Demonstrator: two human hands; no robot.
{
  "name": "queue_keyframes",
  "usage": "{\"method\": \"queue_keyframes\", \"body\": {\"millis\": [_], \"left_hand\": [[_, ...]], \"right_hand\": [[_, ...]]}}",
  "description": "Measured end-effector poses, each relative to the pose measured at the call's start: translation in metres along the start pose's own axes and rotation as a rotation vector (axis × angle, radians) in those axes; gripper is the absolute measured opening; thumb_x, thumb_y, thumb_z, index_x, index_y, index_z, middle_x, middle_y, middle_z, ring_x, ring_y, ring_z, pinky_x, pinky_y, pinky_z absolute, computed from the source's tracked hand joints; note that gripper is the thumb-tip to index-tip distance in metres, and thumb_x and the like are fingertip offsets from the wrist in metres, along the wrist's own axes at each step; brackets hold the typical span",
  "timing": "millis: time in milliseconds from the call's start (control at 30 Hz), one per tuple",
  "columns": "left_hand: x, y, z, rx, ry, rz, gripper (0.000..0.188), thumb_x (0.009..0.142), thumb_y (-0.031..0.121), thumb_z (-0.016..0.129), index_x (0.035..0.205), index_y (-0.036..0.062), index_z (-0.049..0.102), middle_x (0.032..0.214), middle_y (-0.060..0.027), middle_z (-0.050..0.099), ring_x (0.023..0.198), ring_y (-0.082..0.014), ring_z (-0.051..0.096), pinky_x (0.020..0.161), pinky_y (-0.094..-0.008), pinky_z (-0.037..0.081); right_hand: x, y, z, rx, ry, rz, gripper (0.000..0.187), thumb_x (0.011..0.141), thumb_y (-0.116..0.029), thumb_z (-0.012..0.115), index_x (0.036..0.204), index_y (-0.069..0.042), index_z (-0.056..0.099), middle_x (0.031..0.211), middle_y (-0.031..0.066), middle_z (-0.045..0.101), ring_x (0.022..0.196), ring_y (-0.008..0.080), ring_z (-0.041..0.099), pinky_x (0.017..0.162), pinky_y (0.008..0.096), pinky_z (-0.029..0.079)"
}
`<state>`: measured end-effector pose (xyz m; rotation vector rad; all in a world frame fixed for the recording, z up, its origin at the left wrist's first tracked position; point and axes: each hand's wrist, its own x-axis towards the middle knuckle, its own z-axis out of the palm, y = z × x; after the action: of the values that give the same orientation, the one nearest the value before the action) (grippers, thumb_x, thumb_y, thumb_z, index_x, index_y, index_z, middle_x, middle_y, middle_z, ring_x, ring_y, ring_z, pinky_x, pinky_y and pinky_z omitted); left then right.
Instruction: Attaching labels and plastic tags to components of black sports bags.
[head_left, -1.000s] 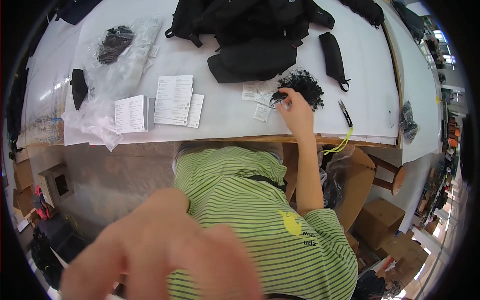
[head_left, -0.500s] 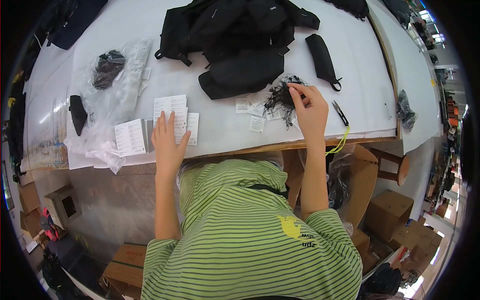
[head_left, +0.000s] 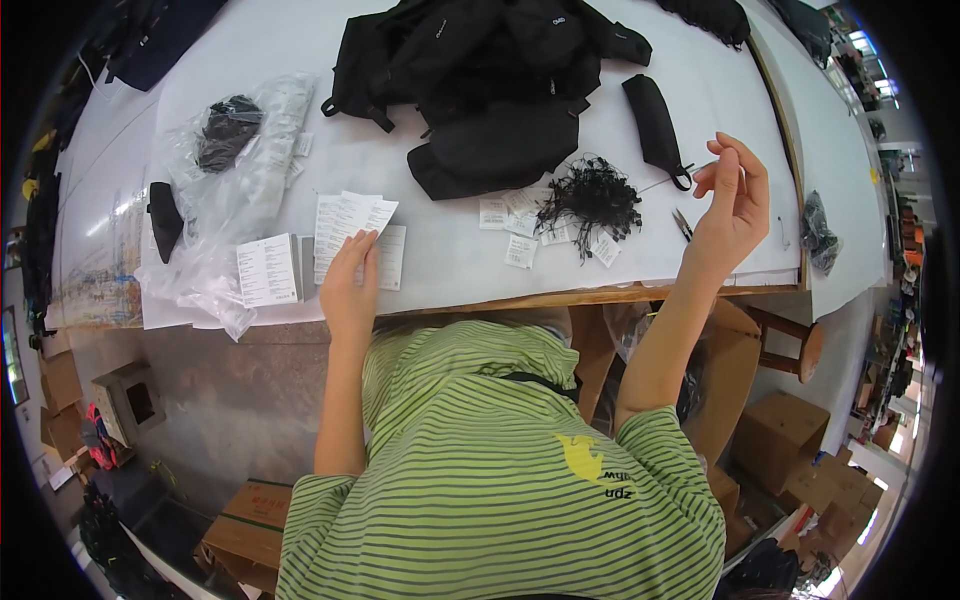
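Two bare hands are at work over the white-covered table (head_left: 450, 268). The left hand (head_left: 350, 285) rests at a stack of white printed cards (head_left: 340, 215) near the front edge, fingers close together and touching the top card, which sits askew with one corner angled outward; the thumb is hidden, so whether the card is pinched cannot be told. The right hand (head_left: 737, 200) is raised at the table's right side, fingers curled and narrowly spaced near the thumb; whether anything thin is held there cannot be told.

Between the hands lies a tangled pile of black cords (head_left: 590, 200), with small white tags (head_left: 519, 251) beside and partly under it. Snips (head_left: 682, 224) lie near the right forearm, below a black pouch (head_left: 655, 120). A black backpack (head_left: 490, 60) lies behind the cords. Another card stack (head_left: 268, 270) lies left of the first, just beside crumpled clear plastic (head_left: 245, 170).
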<state>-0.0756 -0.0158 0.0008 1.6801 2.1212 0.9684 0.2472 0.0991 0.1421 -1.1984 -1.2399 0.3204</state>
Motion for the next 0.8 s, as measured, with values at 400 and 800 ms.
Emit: {"method": "queue_keyframes", "body": {"millis": [400, 800], "left_hand": [[-0.028, 0.049, 0.014, -0.163, -0.256, 0.410, 0.011, 0.079, 0.009, 0.069, 0.088, 0.0066, 0.063, 0.094, -0.0092, 0.068, 0.086, -0.0281, 0.065, 0.069, -0.0341, 0.050], [-0.016, 0.046, 0.040, -0.024, -0.380, 0.372, 0.027, 0.080, 0.009, 0.066, 0.106, 0.0077, 0.059, 0.113, -0.0056, 0.058, 0.105, -0.0275, 0.050, 0.088, -0.0392, 0.040]], "right_hand": [[-0.025, -0.009, -0.006, 0.390, -0.141, 0.321, 0.027, 0.096, -0.011, 0.049, 0.121, -0.002, 0.046, 0.067, 0.0030, 0.050, 0.059, 0.0078, 0.041, 0.056, 0.0195, 0.033], [-0.073, -0.001, -0.002, 0.344, -0.544, 0.493, 0.041, 0.090, -0.001, 0.052, 0.129, -0.003, 0.038, 0.067, -0.0010, 0.043, 0.063, 0.0060, 0.039, 0.060, 0.0198, 0.032]]}}
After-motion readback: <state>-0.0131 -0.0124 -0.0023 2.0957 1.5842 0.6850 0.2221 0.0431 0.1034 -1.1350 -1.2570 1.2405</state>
